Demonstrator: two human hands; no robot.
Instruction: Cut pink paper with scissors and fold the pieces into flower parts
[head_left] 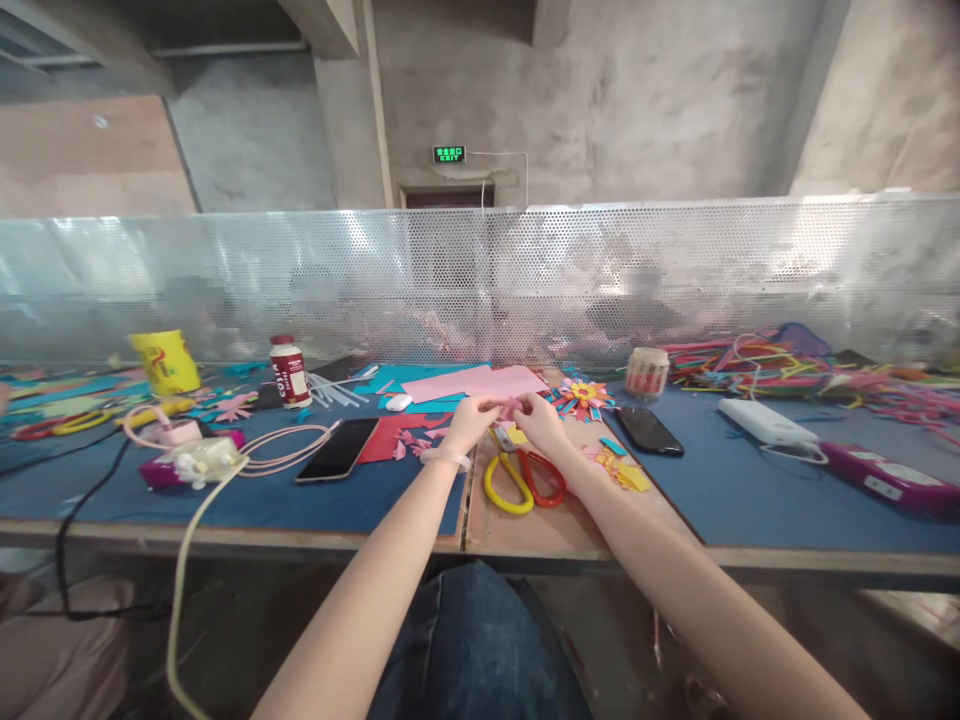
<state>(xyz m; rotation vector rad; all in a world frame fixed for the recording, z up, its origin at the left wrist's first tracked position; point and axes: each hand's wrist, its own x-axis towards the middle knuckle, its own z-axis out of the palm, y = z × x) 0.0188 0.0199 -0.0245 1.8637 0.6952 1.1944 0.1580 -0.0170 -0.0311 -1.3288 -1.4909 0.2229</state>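
Observation:
My left hand [471,420] and my right hand [541,422] meet over the middle of the workbench, and both pinch a small pink paper piece [510,407] between the fingertips. Just below the hands lie two pairs of scissors, one with yellow handles [505,484] and one with red handles [546,478]. Behind the hands lie pink paper sheets [484,383] on a teal sheet. A finished multicoloured paper flower [580,396] sits to the right of my right hand.
A black phone [338,448] lies to the left and another phone [649,430] to the right. A bottle [289,372], a yellow cup [165,361], a white power bank [763,421], cables and paper strips [757,357] crowd the bench. A perforated metal screen [480,280] closes off the back.

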